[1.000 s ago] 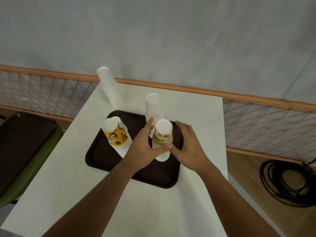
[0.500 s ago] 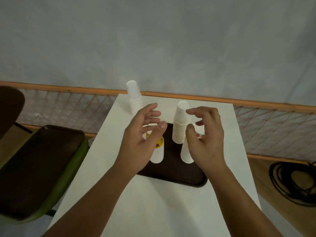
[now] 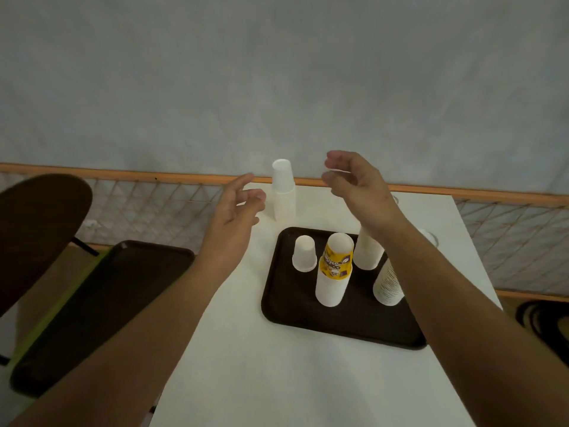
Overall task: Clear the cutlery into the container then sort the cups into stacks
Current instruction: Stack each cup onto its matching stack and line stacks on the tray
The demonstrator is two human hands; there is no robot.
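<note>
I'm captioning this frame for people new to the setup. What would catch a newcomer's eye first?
The left hand and right hand hover open and empty above the white table. On it a dark brown plastic tray carries upturned white paper cup stacks, one topped by a yellow printed paper cup, the brightest thing there. Another tall white cup stack stands off the tray near the table's far edge.

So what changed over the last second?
Both hands let go of the front-right cup stack on the tray and lifted away. The left hand and right hand are now raised and apart, fingers loose, holding nothing, either side of the far white stack. The yellow-topped stack and that far stack stayed put.
</note>
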